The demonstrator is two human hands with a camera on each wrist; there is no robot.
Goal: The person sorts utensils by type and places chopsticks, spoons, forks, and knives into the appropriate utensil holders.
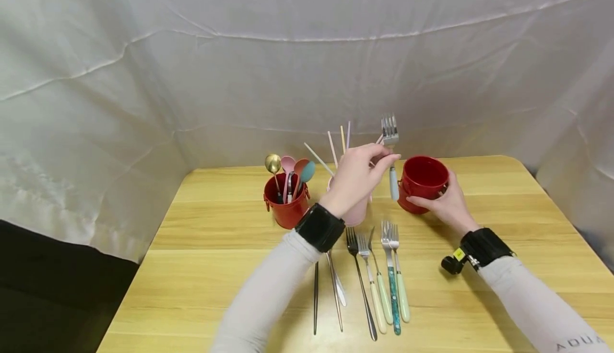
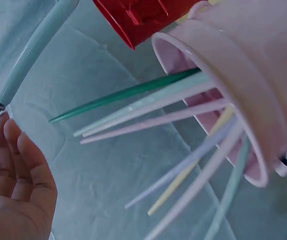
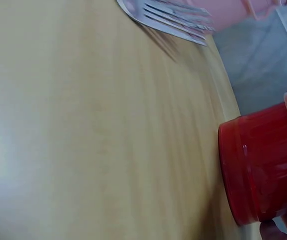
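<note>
The left hand (image 1: pixel 357 174) pinches one upright metal fork with pale-blue handle (image 1: pixel 394 183). The right hand (image 1: pixel 450 203) grips a glossy red cylindrical bucket (image 1: pixel 415 189), at three o'clock from the left hand.

In the head view, your left hand (image 1: pixel 357 174) and wristband (image 1: pixel 320 227) cover much of the pink cup (image 1: pixel 356 215); the sticks (image 2: pixel 153 123) standing in it hide their lower ends from you; in front of it, the dark stick (image 1: pixel 315 299) loses its upper end behind your forearm; to its right, you see the red bucket (image 3: pixel 271 165) cut by the right wrist view's edge; your left wrist view crops the fork (image 1: pixel 394 181) handle right of it.
</note>
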